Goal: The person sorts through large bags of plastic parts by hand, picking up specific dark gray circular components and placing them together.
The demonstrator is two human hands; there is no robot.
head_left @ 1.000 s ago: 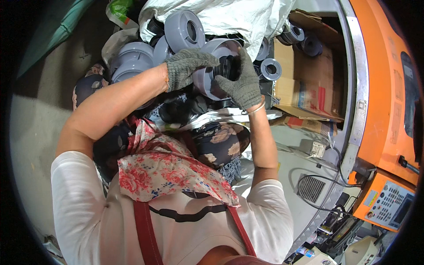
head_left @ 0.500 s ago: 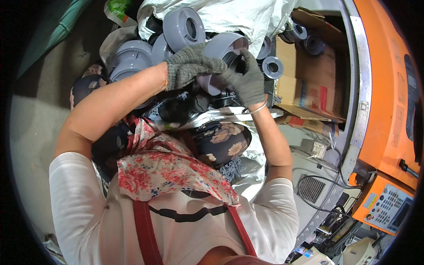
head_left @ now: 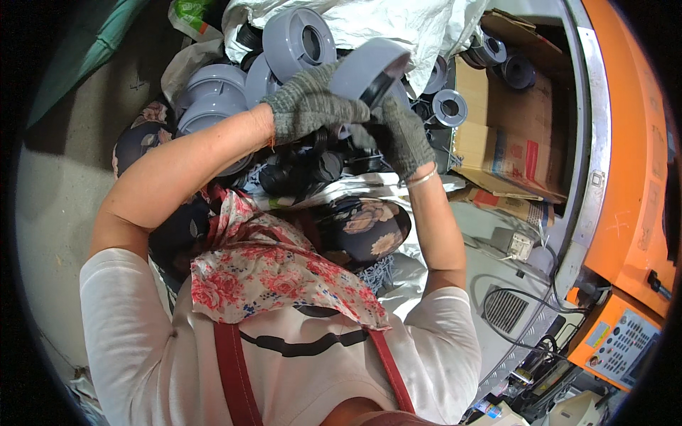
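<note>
Both my hands wear grey knitted gloves. My left hand [head_left: 312, 106] is closed round the near left side of a wide grey plastic ring-shaped part [head_left: 366, 62], which is tilted on edge. Inside its rim shows a black ribbed piece [head_left: 376, 88]. My right hand [head_left: 405, 138] has its fingers bent against the black piece and the lower side of the part; the fingertips are partly hidden. Below the hands lie loose black plastic pieces [head_left: 327, 167]. Just beyond the left hand stands another grey ring-shaped part [head_left: 295, 42] with a hole in its middle.
More grey parts [head_left: 209, 106] are heaped at the left, beside a white woven sack [head_left: 355, 25]. At the right, an open cardboard box [head_left: 508, 135] has small grey flanged pieces [head_left: 450, 108] near it. An orange machine [head_left: 625, 177] with a keypad panel [head_left: 621, 344] and cables [head_left: 526, 292] stands far right.
The grey part in my hands has tipped and risen slightly, so its outer wall now shows more. My right hand has turned and shifted a little down and right.
</note>
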